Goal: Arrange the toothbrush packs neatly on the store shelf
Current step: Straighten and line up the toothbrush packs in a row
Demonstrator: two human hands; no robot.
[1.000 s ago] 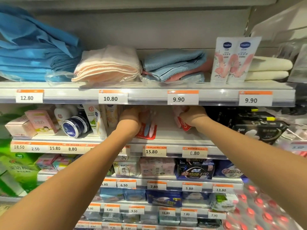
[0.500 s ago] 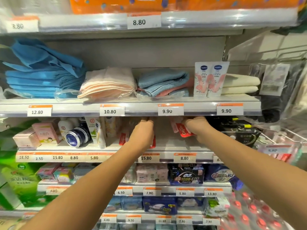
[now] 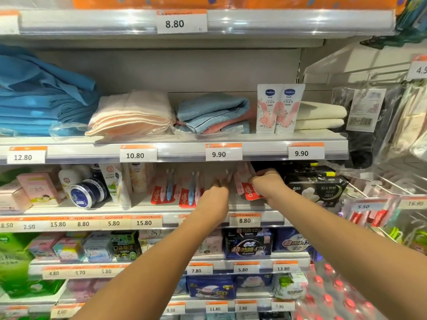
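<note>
Both hands reach into the shelf (image 3: 143,210) that carries the 15.80 and 8.80 tags. The right hand (image 3: 268,184) is closed around the lower part of a red-and-white pack (image 3: 248,191), fingers curled over its top edge, so the pack stands nearly upright with its long axis vertical and its printed foot tipped slightly toward the camera. The left hand (image 3: 216,200) is bunched with its fingertips drawn together at another pack just left of that one (blurred, so I cannot tell whether it pinches the pack or only touches it). Two more packs (image 3: 173,192) stand upright side by side further left, faces forward, touching or nearly so, well clear of both hands. My reading is that the held pack belongs in line with that pair; it lies right of them, so the right hand is nearer and would have to bring it leftward and square it, face out.
</note>
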